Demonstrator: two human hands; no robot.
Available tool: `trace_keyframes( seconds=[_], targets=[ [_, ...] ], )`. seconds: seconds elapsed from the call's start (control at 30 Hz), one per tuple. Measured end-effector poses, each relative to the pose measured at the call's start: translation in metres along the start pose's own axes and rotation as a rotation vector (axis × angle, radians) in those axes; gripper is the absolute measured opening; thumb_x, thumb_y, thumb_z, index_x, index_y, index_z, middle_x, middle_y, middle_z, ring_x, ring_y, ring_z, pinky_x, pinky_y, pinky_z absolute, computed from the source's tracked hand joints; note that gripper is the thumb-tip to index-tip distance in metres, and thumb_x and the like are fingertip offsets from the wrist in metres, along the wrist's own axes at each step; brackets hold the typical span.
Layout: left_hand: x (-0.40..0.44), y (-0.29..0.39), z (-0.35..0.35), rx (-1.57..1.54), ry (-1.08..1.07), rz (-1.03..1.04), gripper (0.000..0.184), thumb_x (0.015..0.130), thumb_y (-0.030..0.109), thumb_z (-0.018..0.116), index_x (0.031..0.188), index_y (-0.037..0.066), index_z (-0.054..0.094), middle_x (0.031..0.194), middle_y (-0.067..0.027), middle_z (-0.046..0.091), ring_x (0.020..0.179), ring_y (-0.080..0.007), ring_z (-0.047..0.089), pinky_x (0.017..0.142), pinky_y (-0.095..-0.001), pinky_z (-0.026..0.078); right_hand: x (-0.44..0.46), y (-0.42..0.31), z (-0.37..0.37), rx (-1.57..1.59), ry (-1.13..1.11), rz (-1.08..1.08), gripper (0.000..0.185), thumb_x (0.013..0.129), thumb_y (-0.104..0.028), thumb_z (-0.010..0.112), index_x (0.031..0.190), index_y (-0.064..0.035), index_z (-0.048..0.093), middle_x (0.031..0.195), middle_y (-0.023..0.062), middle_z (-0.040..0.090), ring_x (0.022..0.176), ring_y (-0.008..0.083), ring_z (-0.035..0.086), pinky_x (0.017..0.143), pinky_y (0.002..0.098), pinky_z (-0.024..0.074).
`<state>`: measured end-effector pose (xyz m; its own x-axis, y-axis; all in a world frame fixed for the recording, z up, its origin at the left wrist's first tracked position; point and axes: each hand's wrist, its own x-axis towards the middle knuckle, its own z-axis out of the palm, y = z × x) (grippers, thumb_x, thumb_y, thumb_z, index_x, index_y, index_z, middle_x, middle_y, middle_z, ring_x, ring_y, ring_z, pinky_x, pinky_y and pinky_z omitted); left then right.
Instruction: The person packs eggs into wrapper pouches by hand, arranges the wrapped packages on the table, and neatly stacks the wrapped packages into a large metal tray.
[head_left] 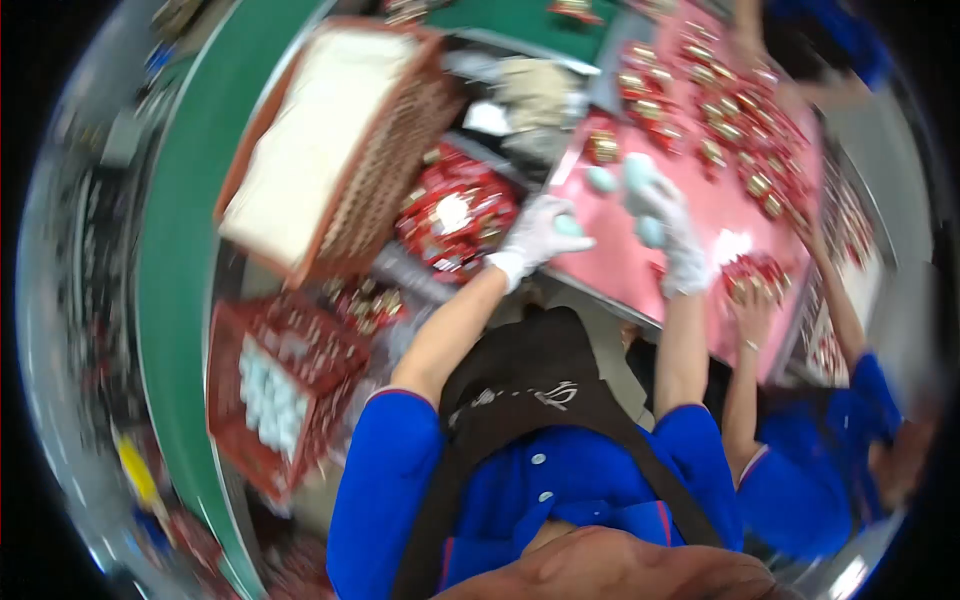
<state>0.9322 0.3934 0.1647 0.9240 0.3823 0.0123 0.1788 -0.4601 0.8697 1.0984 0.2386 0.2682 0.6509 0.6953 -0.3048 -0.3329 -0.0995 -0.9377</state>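
Note:
My left hand (536, 236), in a white glove, is closed around a pale blue-green egg-shaped piece (568, 226) at the near left edge of the pink tabletop (610, 262). Also gloved, my right hand (672, 225) is over the pink surface and somewhat blurred. Its fingers are on one pale egg-shaped piece (637, 170), and a second piece (650, 233) shows beside its thumb side. Another loose egg-shaped piece (602, 180) lies between the two hands. A gold-and-red wrapped item (602, 147) lies just beyond it.
Many red-and-gold wrapped items (735, 125) spread across the far tabletop. Co-workers' hands (752, 312) handle some at right. On my left are a bag of red wrapped items (455, 212), a lined brown crate (320, 140), a red basket of pale pieces (270, 400) and a green belt (165, 300).

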Motion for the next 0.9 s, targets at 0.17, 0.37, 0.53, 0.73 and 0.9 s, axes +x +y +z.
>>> trace_keyframes(
  seconds=[0.17,0.37,0.53,0.73,0.9],
  targets=[
    [-0.134,0.05,-0.106,-1.028,0.291,-0.342,0.037,0.079,0.017,0.082,0.112,0.01,0.066,0.1,-0.0023,0.066,0.087,-0.0113,0.064,0.075,-0.0294,0.056,-0.013,0.043,0.051,0.064,-0.312,-0.004,0.061,0.088,-0.037,0.069,0.134,-0.0001,0.052,0.106,0.0185,0.07,0.079,0.0225,0.071,0.049,0.0274,0.0565],
    [-0.377,0.07,-0.219,-0.884,0.873,-0.294,0.04,0.08,0.013,0.079,0.116,0.008,0.063,0.102,-0.0046,0.065,0.09,-0.0125,0.065,0.076,-0.029,0.056,-0.101,0.04,0.292,-0.059,-0.889,-0.035,0.06,0.078,-0.028,0.076,0.126,0.0048,0.06,0.127,0.0139,0.061,0.104,0.0221,0.066,0.082,0.0314,0.054],
    [-0.556,0.015,-0.284,-0.339,1.268,-0.476,0.043,0.079,0.017,0.081,0.116,0.003,0.064,0.107,-0.0063,0.066,0.095,-0.0158,0.065,0.084,-0.028,0.053,-0.217,0.062,0.502,-0.283,-1.217,-0.224,0.046,0.084,-0.017,0.072,0.126,0.0011,0.065,0.134,0.0095,0.056,0.128,0.0195,0.052,0.108,0.0311,0.0401],
    [-0.643,-0.096,-0.309,-0.013,1.256,-0.644,0.06,0.073,0.023,0.087,0.119,-0.006,0.064,0.132,-0.0178,0.059,0.123,-0.0284,0.055,0.107,-0.0383,0.041,-0.199,0.264,0.622,-0.658,-0.846,-0.582,0.029,0.091,-0.032,0.062,0.097,-0.0045,0.055,0.087,0.0099,0.059,0.075,0.0265,0.059,0.066,0.0426,0.0518],
    [-0.65,-0.148,-0.346,0.677,0.777,-0.852,0.064,0.072,0.037,0.085,0.12,-0.001,0.065,0.122,-0.0243,0.059,0.115,-0.0399,0.055,0.1,-0.0461,0.045,-0.205,0.247,0.636,-0.741,-0.816,-0.346,0.066,0.061,-0.017,0.087,0.116,-0.008,0.052,0.094,0.0174,0.067,0.087,0.0359,0.068,0.075,0.04,0.0575]
  ],
)
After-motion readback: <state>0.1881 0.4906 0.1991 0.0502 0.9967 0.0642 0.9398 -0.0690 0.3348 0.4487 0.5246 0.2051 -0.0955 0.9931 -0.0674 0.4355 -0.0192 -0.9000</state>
